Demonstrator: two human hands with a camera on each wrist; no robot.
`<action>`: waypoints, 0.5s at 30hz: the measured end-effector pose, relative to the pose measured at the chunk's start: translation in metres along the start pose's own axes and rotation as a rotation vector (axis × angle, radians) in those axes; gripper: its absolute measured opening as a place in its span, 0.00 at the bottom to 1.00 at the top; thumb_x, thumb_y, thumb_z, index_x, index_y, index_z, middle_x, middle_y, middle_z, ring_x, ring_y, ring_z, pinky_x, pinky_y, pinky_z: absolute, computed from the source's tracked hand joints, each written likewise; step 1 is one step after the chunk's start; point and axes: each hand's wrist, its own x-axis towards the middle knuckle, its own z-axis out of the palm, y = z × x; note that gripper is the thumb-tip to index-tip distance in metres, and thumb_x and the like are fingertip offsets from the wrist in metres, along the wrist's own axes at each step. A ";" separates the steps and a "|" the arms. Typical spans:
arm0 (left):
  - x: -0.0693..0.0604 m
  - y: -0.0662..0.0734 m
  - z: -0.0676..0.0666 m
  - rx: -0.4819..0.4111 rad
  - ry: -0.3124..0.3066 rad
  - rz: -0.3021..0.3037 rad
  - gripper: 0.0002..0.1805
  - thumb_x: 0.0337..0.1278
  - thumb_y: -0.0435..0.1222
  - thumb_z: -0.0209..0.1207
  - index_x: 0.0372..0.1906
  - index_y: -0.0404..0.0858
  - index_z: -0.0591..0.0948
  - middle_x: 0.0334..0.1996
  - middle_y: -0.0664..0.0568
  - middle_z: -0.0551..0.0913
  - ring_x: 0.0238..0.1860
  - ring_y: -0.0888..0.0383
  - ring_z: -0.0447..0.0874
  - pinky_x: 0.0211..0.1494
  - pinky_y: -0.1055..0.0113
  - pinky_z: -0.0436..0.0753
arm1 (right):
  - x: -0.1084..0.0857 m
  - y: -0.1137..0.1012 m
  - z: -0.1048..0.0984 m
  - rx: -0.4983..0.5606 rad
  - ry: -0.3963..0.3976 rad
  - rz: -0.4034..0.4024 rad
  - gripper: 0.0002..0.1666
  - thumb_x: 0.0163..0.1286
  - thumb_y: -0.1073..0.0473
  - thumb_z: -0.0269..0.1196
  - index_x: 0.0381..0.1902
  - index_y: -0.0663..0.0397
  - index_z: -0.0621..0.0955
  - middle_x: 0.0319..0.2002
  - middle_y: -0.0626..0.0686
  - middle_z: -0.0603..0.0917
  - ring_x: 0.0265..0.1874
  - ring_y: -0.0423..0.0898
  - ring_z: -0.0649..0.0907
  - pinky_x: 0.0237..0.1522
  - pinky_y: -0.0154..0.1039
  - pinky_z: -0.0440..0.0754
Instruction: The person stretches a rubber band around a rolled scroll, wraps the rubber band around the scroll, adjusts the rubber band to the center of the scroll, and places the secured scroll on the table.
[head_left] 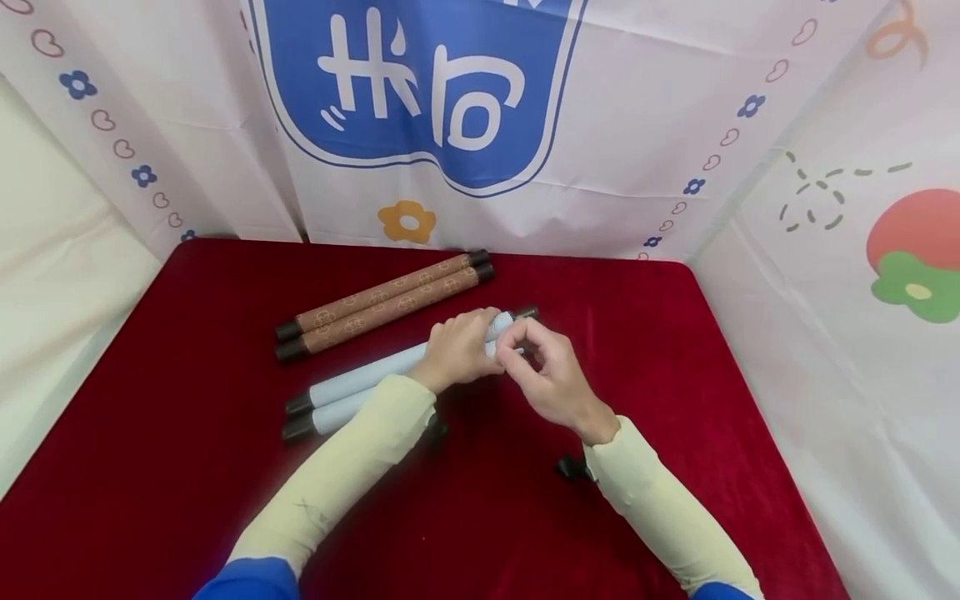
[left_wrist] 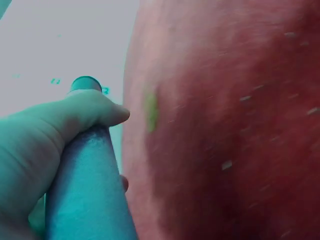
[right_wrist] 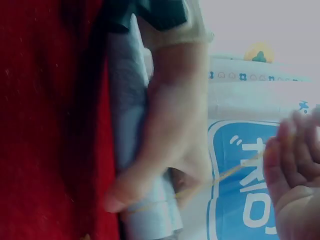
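Observation:
Two light blue rolls with black ends lie side by side in the head view, an upper roll (head_left: 367, 377) and a lower roll (head_left: 337, 412). My left hand (head_left: 459, 348) grips them near their right end; in the left wrist view its thumb crosses a roll (left_wrist: 92, 185). Just right of it, my right hand (head_left: 551, 375) has thumb and fingertips together. The right wrist view shows a thin yellowish band (right_wrist: 230, 172) stretched from around the roll end (right_wrist: 152, 220) to the curled fingers of my right hand (right_wrist: 297, 170). The underside of the rolls is hidden.
Two brown patterned rolls (head_left: 397, 308) with black ends lie together behind the blue ones on the dark red tabletop (head_left: 480, 533). Printed white cloth (head_left: 637, 150) hangs behind the table and at both sides.

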 end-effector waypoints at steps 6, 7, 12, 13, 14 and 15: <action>0.005 -0.011 -0.036 -0.166 -0.034 -0.047 0.41 0.41 0.53 0.80 0.64 0.46 0.79 0.39 0.52 0.84 0.37 0.52 0.83 0.40 0.54 0.77 | -0.014 0.008 -0.001 -0.082 -0.033 0.208 0.07 0.80 0.65 0.55 0.37 0.55 0.77 0.28 0.52 0.77 0.27 0.40 0.75 0.31 0.33 0.75; 0.005 -0.014 -0.043 -0.213 -0.047 -0.047 0.42 0.41 0.51 0.80 0.65 0.45 0.79 0.40 0.51 0.85 0.39 0.52 0.83 0.42 0.54 0.78 | -0.016 0.012 -0.002 -0.133 -0.068 0.267 0.07 0.80 0.62 0.55 0.39 0.53 0.78 0.28 0.51 0.78 0.26 0.39 0.75 0.31 0.33 0.75; 0.004 -0.032 -0.070 -0.442 -0.138 -0.060 0.50 0.45 0.46 0.81 0.73 0.33 0.72 0.49 0.44 0.84 0.45 0.50 0.81 0.49 0.59 0.81 | -0.027 0.032 -0.009 -0.369 -0.292 0.369 0.11 0.78 0.59 0.61 0.54 0.54 0.80 0.37 0.48 0.84 0.35 0.40 0.82 0.41 0.37 0.83; 0.003 -0.035 -0.073 -0.469 -0.151 -0.065 0.51 0.45 0.46 0.81 0.74 0.32 0.71 0.50 0.43 0.84 0.45 0.50 0.80 0.49 0.60 0.81 | -0.028 0.036 -0.011 -0.423 -0.342 0.354 0.16 0.77 0.59 0.62 0.59 0.55 0.79 0.40 0.48 0.84 0.38 0.41 0.82 0.44 0.38 0.84; 0.002 -0.036 -0.075 -0.487 -0.160 -0.071 0.51 0.46 0.46 0.81 0.74 0.32 0.71 0.50 0.43 0.83 0.46 0.50 0.80 0.48 0.60 0.81 | -0.030 0.040 -0.012 -0.477 -0.395 0.335 0.21 0.76 0.60 0.64 0.64 0.57 0.77 0.43 0.49 0.84 0.42 0.42 0.83 0.48 0.40 0.85; 0.001 -0.037 -0.076 -0.494 -0.166 -0.078 0.51 0.46 0.47 0.81 0.74 0.32 0.71 0.49 0.43 0.83 0.45 0.50 0.80 0.47 0.60 0.81 | -0.032 0.043 -0.012 -0.525 -0.447 0.313 0.26 0.75 0.60 0.65 0.68 0.58 0.75 0.46 0.50 0.84 0.45 0.43 0.84 0.52 0.42 0.85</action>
